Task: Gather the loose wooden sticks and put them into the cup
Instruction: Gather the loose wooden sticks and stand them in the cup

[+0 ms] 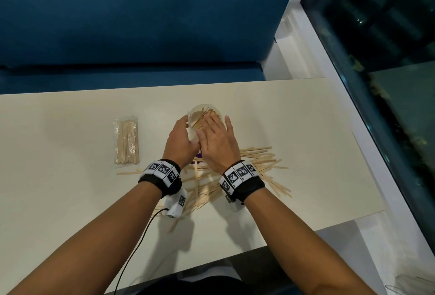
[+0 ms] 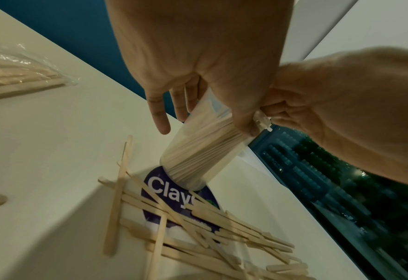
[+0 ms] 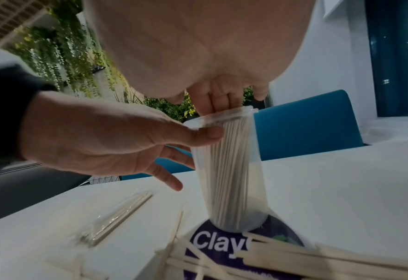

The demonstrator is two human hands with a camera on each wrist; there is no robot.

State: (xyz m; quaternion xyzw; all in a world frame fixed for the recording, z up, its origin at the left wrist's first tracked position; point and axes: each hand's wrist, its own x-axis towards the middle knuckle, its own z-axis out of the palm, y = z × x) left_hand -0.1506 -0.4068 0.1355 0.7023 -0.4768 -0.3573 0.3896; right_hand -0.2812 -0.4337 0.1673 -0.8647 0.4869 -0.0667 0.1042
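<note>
Clear plastic cup (image 3: 231, 170) standing on a round purple "Clay" label (image 3: 212, 244) on the table (image 1: 294, 115), packed with upright pale sticks (image 2: 198, 151). More sticks (image 1: 259, 160) scattered loose just behind it, toward the person. Left hand (image 1: 180, 140) wrapped round the cup's side near the rim, thumb pressed to the wall. Right hand (image 1: 217, 142) flat over the mouth, fingers straight and slightly spread, tips on the stick ends.

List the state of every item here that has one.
Clear plastic cup: upright on the table, partly filled with sticks.
Loose wooden sticks: scattered on the table.
Bagged sticks: sealed, lying flat.
Left hand: holds the cup's side.
Right hand: fingers straight over the cup's mouth.
</note>
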